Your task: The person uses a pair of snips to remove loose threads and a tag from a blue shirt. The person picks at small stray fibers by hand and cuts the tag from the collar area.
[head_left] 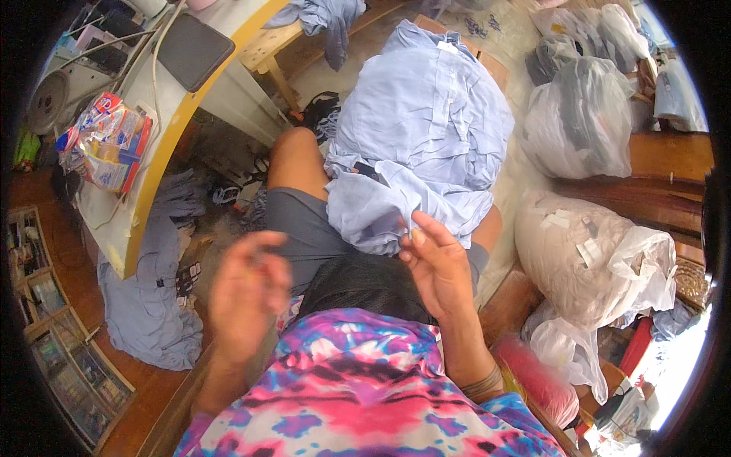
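A light blue garment [365,206] hangs over my lap at the near end of a large heap of light blue clothing [426,107]. Thumb and fingers of my right hand [438,263] are pinched together on this garment's near edge. A small black patch or label [369,171] shows on the cloth. My left hand [247,293] is raised over my left thigh, apart from the cloth. Motion smears its fingers, so their hold cannot be made out.
To the left stands a white table with a yellow edge [164,179], bearing a colourful package [106,145] and a dark flat pad [194,52]. More blue clothing [145,297] lies below it. Stuffed plastic bags [579,114] and a large beige bundle [582,255] line the right side.
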Tool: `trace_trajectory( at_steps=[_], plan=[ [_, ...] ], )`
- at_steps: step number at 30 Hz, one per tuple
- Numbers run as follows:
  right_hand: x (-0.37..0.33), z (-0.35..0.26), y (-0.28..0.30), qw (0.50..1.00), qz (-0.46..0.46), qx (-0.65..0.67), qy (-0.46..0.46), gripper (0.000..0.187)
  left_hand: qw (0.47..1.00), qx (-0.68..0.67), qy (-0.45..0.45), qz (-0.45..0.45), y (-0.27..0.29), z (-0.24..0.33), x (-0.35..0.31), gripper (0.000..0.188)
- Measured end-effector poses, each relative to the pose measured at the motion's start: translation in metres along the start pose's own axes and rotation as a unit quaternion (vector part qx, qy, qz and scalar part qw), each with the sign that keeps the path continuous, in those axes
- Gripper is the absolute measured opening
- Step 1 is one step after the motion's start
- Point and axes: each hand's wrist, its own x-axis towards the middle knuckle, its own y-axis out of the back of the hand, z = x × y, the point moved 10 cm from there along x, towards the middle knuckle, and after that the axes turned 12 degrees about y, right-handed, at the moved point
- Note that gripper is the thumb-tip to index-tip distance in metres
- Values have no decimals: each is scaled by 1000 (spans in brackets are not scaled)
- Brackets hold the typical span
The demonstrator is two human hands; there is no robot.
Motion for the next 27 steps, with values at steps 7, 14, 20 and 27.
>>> trace_trajectory(
  at_steps=[7,14,20,27],
  plan=[
    [-15,-20,-19,997,-3,40,67,31,947,-78,201,-240,-134,-48,23,55],
    [-26,-22,-15,992,1,107,64,31,935,-86,237,-247,-144,-58,20,41],
    [-28,-22,-12,990,-24,122,66,33,939,-64,215,-259,-148,-54,17,40],
    [-30,-32,-12,993,-45,43,98,32,937,-38,225,-266,-147,-49,17,48]
  ],
)
